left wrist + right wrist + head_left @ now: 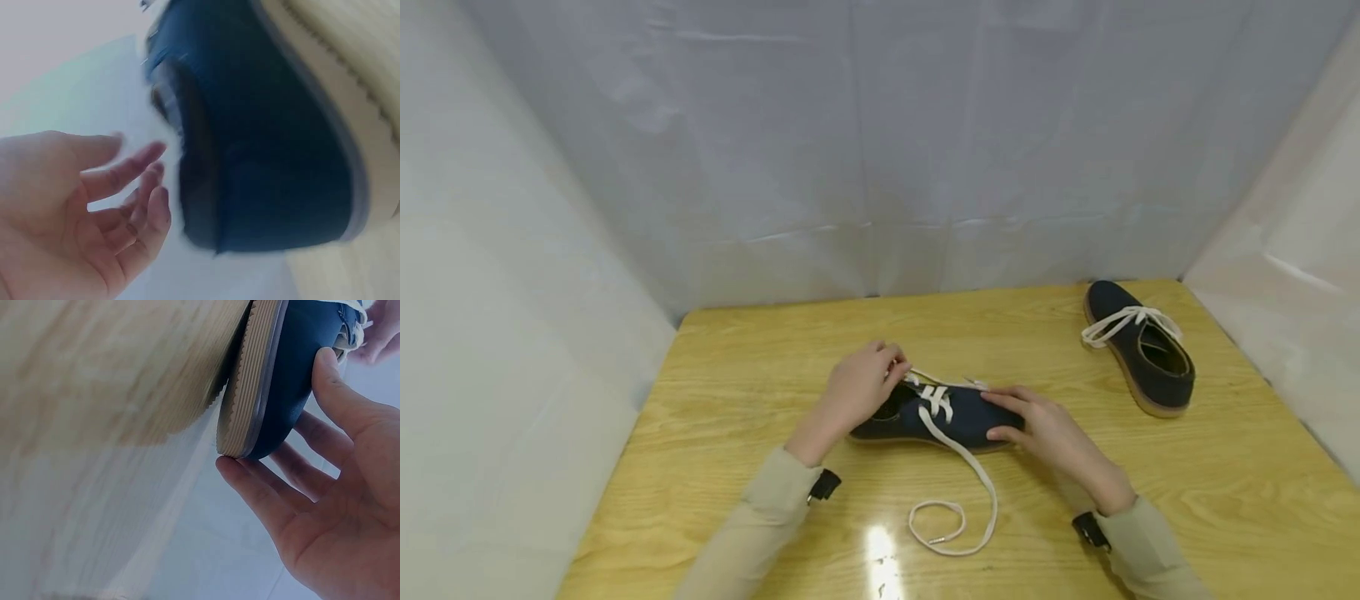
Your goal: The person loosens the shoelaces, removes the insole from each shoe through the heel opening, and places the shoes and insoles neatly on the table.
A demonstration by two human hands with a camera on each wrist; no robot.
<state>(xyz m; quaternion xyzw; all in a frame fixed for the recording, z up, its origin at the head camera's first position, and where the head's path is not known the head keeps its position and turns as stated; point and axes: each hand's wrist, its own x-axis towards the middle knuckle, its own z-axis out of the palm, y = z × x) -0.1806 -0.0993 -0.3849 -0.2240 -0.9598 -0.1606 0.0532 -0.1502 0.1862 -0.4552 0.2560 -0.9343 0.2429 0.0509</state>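
Observation:
A navy shoe [972,414] with a light sole lies on the table, toe to the right. My right hand [1048,433] holds its toe; in the right wrist view the thumb [330,375] rests on the upper and the fingers reach around the toe end. My left hand [865,379] is over the shoe's opening, near the upper eyelets. The left wrist view shows that hand [94,212] beside the heel, fingers loosely bent and thumb apart, with nothing seen between them. One loose end of the white lace [981,479] curls onto the table; another stretch runs along the shoe's far side.
A second navy shoe [1157,379] with a tied white lace stands at the table's back right. Behind the wooden table [760,358] hangs a grey sheet [865,150], with pale sheets at both sides.

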